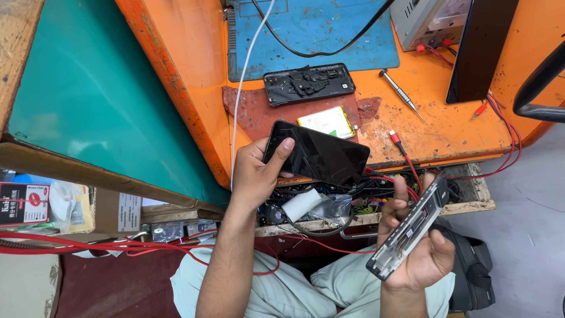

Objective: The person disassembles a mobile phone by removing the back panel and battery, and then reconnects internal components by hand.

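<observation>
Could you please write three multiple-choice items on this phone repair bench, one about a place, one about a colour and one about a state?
1. Where does the screwdriver lie?
A. On the orange bench top
B. In the open drawer
C. On the person's lap

2. What colour is the mat at the back of the bench?
A. Red
B. Blue
C. Yellow

3. What does the left hand hold?
A. Nothing
B. A white cable
C. A dark phone screen panel

Answers: 1 A, it rests on the orange surface right of the opened phone. 2 B, the mat is plainly blue. 3 C, its thumb lies over the dark panel's edge, while the right hand holds a clear phone frame.
</observation>
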